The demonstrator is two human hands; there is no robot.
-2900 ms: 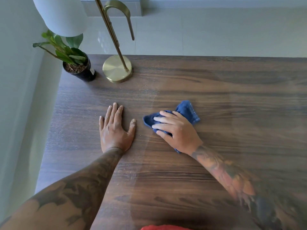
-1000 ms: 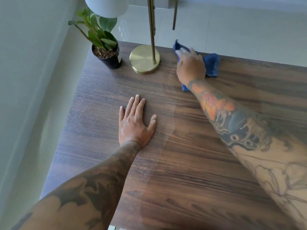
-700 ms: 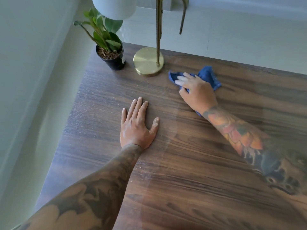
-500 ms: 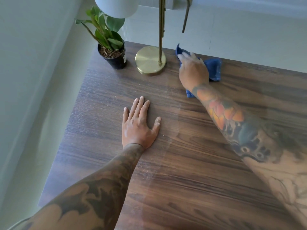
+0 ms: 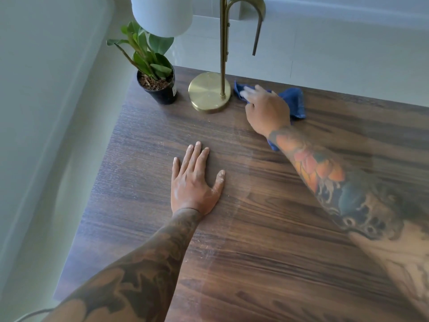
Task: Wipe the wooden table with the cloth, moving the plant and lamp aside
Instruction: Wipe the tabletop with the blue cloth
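Note:
My right hand [image 5: 267, 111] presses a blue cloth [image 5: 293, 102] flat on the dark wooden table [image 5: 267, 217] near its far edge, fingertips just right of the lamp's round brass base [image 5: 206, 94]. The lamp's brass stem rises from that base to a white shade [image 5: 162, 12] at the top left. A small plant in a black pot [image 5: 162, 89] stands at the far left corner, left of the lamp base. My left hand [image 5: 195, 182] lies flat, palm down, fingers spread, on the table's left half and holds nothing.
The table's left edge [image 5: 92, 189] runs beside a pale wall with a narrow gap of floor. Light floor tiles [image 5: 348, 61] lie beyond the far edge. The left part of the tabletop looks dusty and duller than the right part.
My right hand swept the cloth back and forth along the far side, and it now sits closer to the lamp base. My left hand stayed planted.

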